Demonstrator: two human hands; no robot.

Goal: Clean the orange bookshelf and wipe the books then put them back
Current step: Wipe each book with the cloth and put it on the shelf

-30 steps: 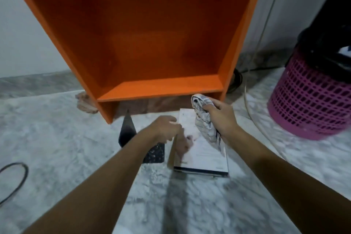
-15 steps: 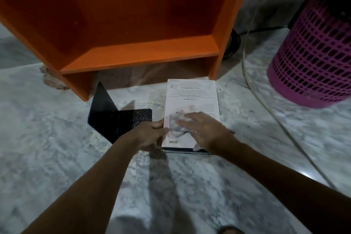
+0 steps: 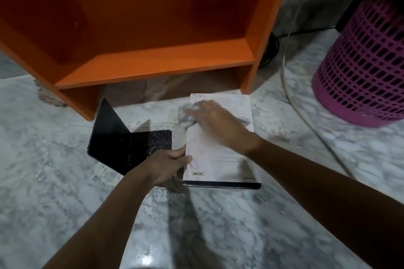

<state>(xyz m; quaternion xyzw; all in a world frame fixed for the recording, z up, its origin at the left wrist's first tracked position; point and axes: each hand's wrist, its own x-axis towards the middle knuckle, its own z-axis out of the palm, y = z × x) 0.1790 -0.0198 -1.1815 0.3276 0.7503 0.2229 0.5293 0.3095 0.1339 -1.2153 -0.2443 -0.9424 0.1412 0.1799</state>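
Left grip [image 3: 168, 165] pinches the white book [image 3: 220, 159] at its edge. Right grip [image 3: 216, 123], fingers flat, presses a cloth [image 3: 185, 116] onto it.

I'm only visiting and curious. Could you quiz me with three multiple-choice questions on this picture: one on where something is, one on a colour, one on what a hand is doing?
1. Where does the white book lie?
A) on a chair
B) in a drawer
C) on the marble floor in front of the orange bookshelf

2. What colour is the perforated basket?
A) pink
B) green
C) white

3. What is the right hand doing?
A) hanging idle
B) pressing a cloth onto the book's cover
C) pointing at the wall

Answers:
1 C: the book lies flat on the floor by the foot of the bookshelf.
2 A: its lattice wall is plainly pink.
3 B: its fingers spread over the cloth at the cover's far end, while the left hand grips the book's left edge.
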